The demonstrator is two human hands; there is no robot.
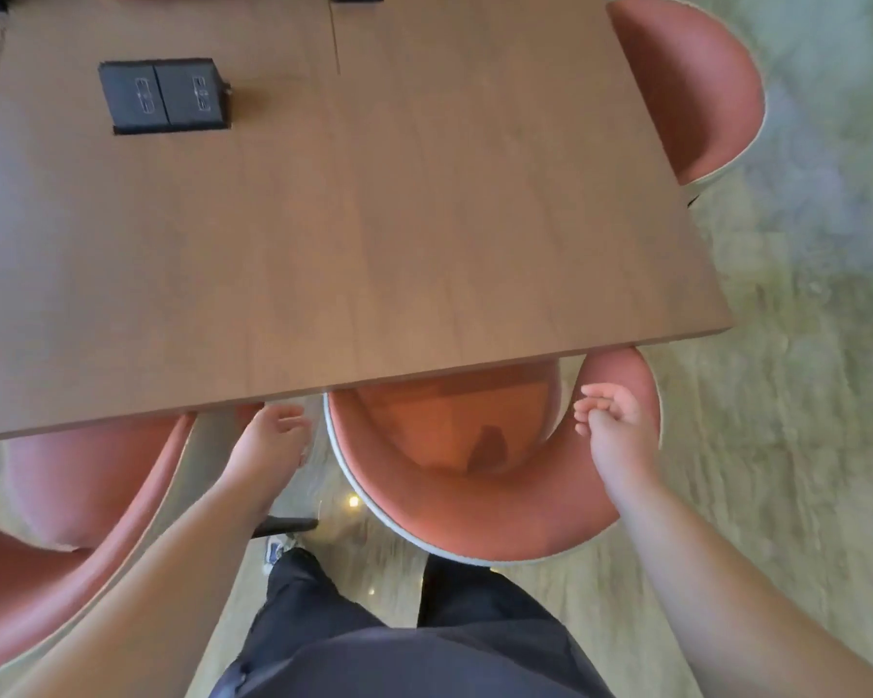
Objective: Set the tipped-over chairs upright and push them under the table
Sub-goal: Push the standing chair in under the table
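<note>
— Where did the chairs stand when you looked?

— The middle chair [480, 496], salmon pink with a pale rim, was upright right in front of the person, its seat partly tucked under the near edge of the wooden surface [374, 219]. Its curved back faced the person's legs.

— And the others?

— A second chair [66, 501] of the same colour stood upright on the left, its front also under the near edge. A third chair [696, 88] sat at the right side of the surface, seat half hidden beneath it.

— What were the hands doing?

— The left hand [273, 435] hung in the gap between the left chair and the middle one, just short of the surface's edge, fingers loosely spread and gripping nothing. The right hand [611, 420] hovered over the right arm of the middle chair, fingers curled inward. Whether it touched the upholstery I could not tell; it did not seem clamped on anything.

— Anything on top?

— A black power socket box [165, 95] was set into the surface, towards the far left. Below, pale carpet [777, 445] covered the floor, and the person wore dark trousers [424, 647].
</note>
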